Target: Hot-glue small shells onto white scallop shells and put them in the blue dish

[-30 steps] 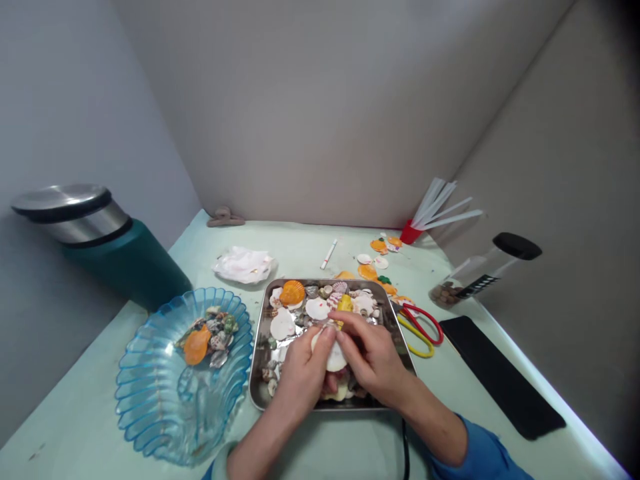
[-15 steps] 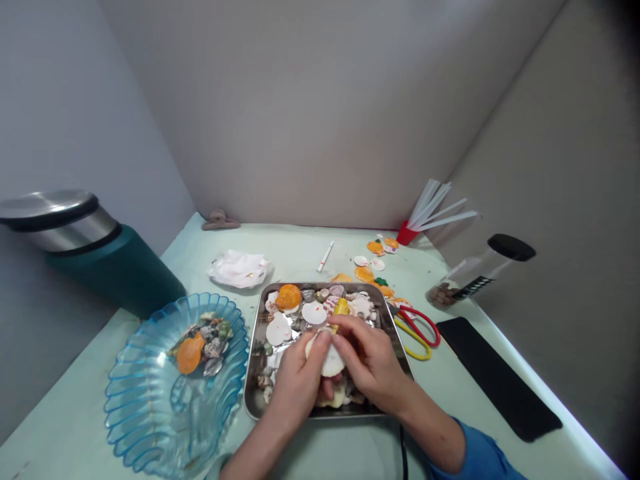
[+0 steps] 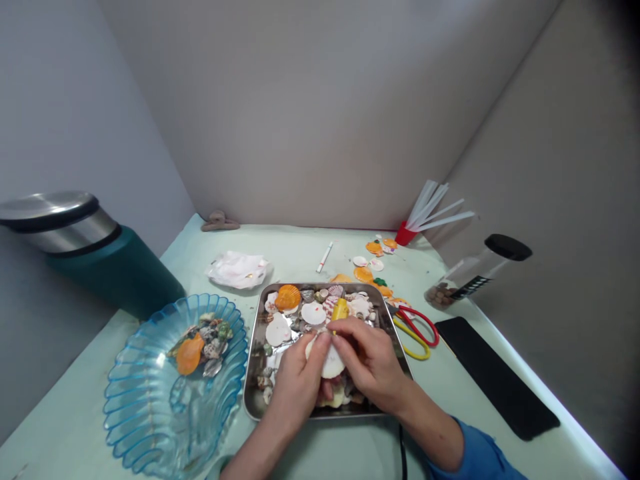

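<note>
A white scallop shell [image 3: 333,360] is held over the metal tray [image 3: 253,373], its pale face turned up. My left hand [image 3: 300,373] grips it from the left, with the thumb lying on its upper part. My right hand [image 3: 370,357] is closed at the shell's top right, thumb and index finger pinching near its edge. Just beyond the right fingertips is a yellow object [image 3: 341,309], partly hidden, so its kind is unclear. Around the hands the tray holds many shells, among them an orange scallop shell [image 3: 289,297] and a white round shell [image 3: 278,331].
On the left stand a blue scalloped glass dish [image 3: 125,400] with shells and a green bottle [image 3: 120,267]. Scissors [image 3: 417,330], a black phone-like slab [image 3: 495,377], a clear jar [image 3: 470,280] and a red cup of white sticks [image 3: 406,233] are right. A white marker [image 3: 325,257] lies behind.
Both hands keep the shell in nearly the same place. The right index finger has shifted slightly at the shell's top. The view has moved very slightly.
</note>
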The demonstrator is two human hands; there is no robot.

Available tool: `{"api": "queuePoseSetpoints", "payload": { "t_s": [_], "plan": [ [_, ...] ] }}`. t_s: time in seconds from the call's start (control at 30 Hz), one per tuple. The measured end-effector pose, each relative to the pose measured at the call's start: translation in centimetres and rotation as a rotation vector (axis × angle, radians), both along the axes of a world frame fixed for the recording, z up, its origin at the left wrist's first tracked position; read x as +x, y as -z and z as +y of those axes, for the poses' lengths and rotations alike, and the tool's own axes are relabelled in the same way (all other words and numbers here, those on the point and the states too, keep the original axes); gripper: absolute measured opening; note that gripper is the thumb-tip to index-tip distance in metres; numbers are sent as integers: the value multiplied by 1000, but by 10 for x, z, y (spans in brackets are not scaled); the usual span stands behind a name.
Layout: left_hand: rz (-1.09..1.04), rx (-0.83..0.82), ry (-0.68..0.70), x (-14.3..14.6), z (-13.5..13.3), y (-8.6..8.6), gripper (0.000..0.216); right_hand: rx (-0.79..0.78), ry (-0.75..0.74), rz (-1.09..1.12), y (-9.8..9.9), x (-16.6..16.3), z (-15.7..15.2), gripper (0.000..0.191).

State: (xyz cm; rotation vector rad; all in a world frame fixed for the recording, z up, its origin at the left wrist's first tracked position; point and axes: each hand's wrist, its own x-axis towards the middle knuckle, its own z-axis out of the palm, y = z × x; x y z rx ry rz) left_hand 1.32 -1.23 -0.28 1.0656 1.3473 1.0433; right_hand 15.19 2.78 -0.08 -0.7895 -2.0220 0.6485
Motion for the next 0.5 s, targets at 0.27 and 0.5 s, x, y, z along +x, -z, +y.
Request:
{"api": "queuePoseSetpoints", "payload": {
  "t_s": [0.27, 0.5],
  "plan": [
    [-39, 31, -3, 0, 1, 2, 40, -94, 97, 10, 0, 0, 0, 10],
    [21, 29, -1, 0, -1, -1, 40, -93, 106, -1, -1, 1, 0, 10]
  ]
}}
